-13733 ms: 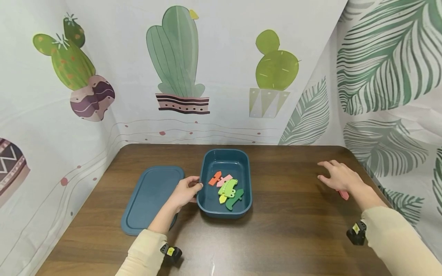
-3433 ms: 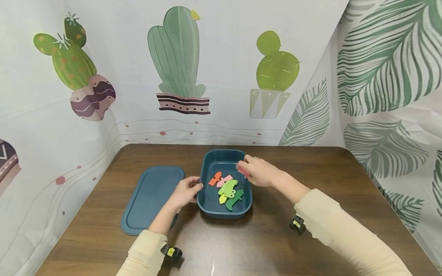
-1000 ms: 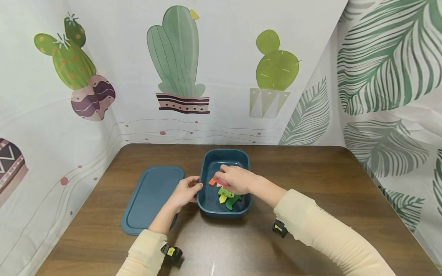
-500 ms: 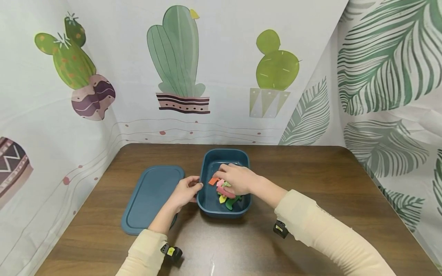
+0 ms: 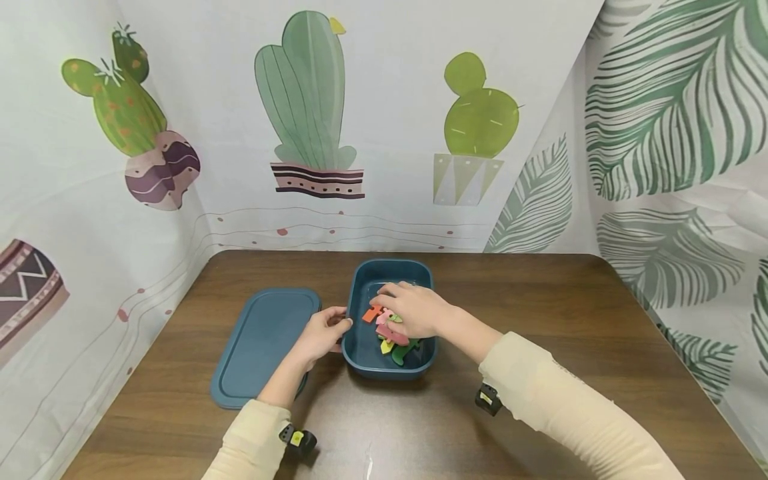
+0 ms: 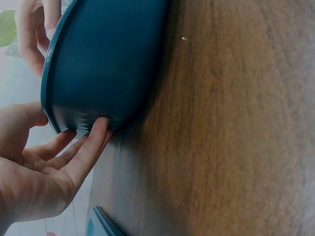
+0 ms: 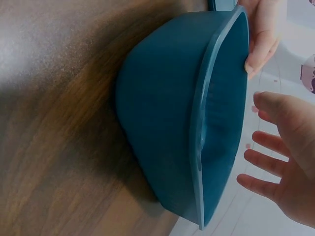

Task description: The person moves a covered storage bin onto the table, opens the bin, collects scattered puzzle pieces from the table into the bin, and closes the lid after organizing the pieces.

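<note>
A teal box [image 5: 389, 369] stands open on the brown table [image 5: 540, 320] and holds several flat coloured pieces. A pink piece [image 5: 391, 333] lies on top of the green ones, beside an orange piece [image 5: 371, 313]. My right hand [image 5: 411, 309] hovers over the box with its fingers spread and holds nothing; the right wrist view shows the hand [image 7: 288, 157] open above the box [image 7: 167, 123]. My left hand [image 5: 325, 333] holds the box's left wall, thumb at the rim. In the left wrist view its fingers [image 6: 91, 145] lie against the outer wall of the box [image 6: 108, 59].
The box's teal lid [image 5: 263, 344] lies flat on the table just left of my left hand. Cloth walls printed with cacti and leaves close in the table at the back and both sides. Bare tabletop stretches to the right of the box.
My right hand carried a pink piece from the table's right side to the box, then let it go onto the pile. Its fingers have since opened. The left hand has not moved.
</note>
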Tool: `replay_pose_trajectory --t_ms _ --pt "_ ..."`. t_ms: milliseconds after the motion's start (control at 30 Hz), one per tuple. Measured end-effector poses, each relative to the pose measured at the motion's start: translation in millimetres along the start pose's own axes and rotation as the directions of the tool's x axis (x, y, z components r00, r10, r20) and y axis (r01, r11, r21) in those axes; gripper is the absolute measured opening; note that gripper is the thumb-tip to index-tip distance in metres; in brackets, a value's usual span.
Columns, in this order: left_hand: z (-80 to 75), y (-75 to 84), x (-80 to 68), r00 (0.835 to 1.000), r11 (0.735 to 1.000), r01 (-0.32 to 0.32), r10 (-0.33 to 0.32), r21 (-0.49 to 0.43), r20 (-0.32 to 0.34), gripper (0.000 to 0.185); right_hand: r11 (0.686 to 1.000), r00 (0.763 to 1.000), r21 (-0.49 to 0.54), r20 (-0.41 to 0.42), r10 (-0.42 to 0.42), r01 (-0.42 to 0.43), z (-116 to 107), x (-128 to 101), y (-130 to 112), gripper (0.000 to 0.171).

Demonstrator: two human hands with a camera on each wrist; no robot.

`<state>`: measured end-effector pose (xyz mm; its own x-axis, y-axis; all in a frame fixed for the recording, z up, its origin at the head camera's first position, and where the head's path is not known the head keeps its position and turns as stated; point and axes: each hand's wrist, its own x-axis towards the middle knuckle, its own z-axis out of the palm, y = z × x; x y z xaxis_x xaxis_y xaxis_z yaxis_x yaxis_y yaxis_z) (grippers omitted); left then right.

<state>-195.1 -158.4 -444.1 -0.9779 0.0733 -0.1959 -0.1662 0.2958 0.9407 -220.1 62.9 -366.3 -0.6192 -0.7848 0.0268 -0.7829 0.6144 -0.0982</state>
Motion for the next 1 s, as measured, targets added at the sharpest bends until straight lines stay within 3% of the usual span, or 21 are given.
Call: replay_pose_trajectory --t_ms 400,1000 --pt "0.0 0.1 1.2 1.0 1.0 -0.01 0.01 0.015 0.011 0.041 1.0 0.992 -0.01 -0.125 -0.021 0.02 5.8 1.4 -3.2 0.037" --pt "-4.5 5.8 -0.1 0.999 0.999 -0.029 0.029 0.038 0.016 0.04 1.0 0.981 -0.021 -0.193 -0.01 0.006 9.6 10.6 -18.0 0.031"
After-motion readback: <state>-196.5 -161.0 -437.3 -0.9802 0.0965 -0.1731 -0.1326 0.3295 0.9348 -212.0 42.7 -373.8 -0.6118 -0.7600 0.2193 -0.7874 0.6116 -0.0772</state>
